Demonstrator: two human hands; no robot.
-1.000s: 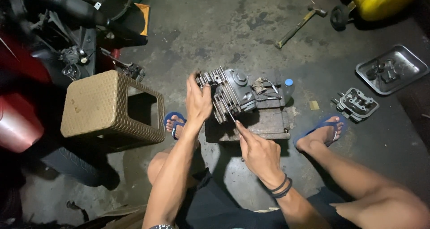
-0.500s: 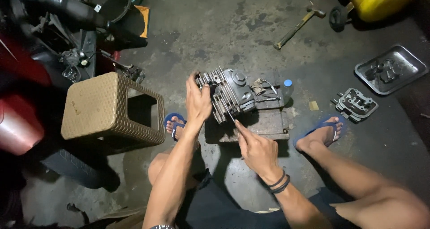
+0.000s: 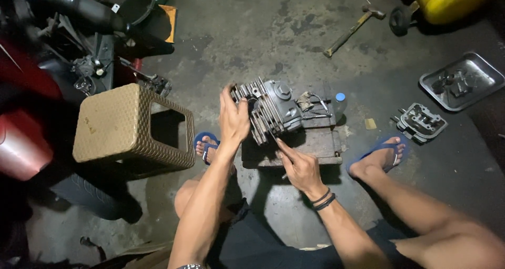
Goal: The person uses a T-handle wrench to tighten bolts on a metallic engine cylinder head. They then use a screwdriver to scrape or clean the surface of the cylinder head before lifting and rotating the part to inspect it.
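A grey finned engine cylinder head (image 3: 273, 110) rests tilted on a low wooden block (image 3: 310, 142) on the concrete floor. My left hand (image 3: 233, 119) presses flat against the finned left side of the part and steadies it. My right hand (image 3: 300, 166) sits just below the part and grips a thin metal tool whose tip points up at the fins. Two dark bands circle my right wrist. My feet in blue sandals flank the block.
A woven tan stool (image 3: 126, 129) stands to the left, beside a motorcycle (image 3: 58, 42). A metal tray (image 3: 463, 80) with parts and a cylinder head cover (image 3: 421, 122) lie at the right. A hammer (image 3: 353, 29) and a yellow container (image 3: 452, 0) lie at the far side.
My right hand has slid slightly down and right along the fins with the tool. The left hand stays on the part.
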